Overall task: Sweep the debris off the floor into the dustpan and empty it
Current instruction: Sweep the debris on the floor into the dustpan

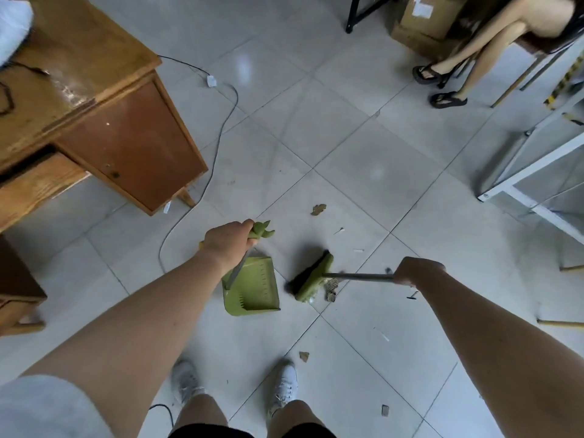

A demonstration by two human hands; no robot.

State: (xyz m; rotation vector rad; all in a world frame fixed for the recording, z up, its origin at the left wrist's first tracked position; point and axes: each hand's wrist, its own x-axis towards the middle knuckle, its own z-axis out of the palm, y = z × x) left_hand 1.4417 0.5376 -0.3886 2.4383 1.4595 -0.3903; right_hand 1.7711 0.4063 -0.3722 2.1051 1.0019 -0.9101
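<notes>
Two tools are held at once: the left hand (229,245) is closed round the green top of the dustpan (251,287) handle, and the right hand (415,271) is closed round the metal shaft of the broom (313,278). The broom head lies just right of the dustpan's open mouth, its long axis running roughly parallel to that mouth, with a small gap of bare floor (363,153) between them. Cardboard scraps (331,289) sit on the far side of the broom head from the pan, so a sweep toward the left is judged to be called for. More debris lies scattered: a brown leaf (318,209) beyond the broom, white slivers to the right, a chip (304,356) near the right shoe. A cable (218,143) trails on the floor beside the wooden bench (94,99), left of the pan, and is not in the broom's path.
</notes>
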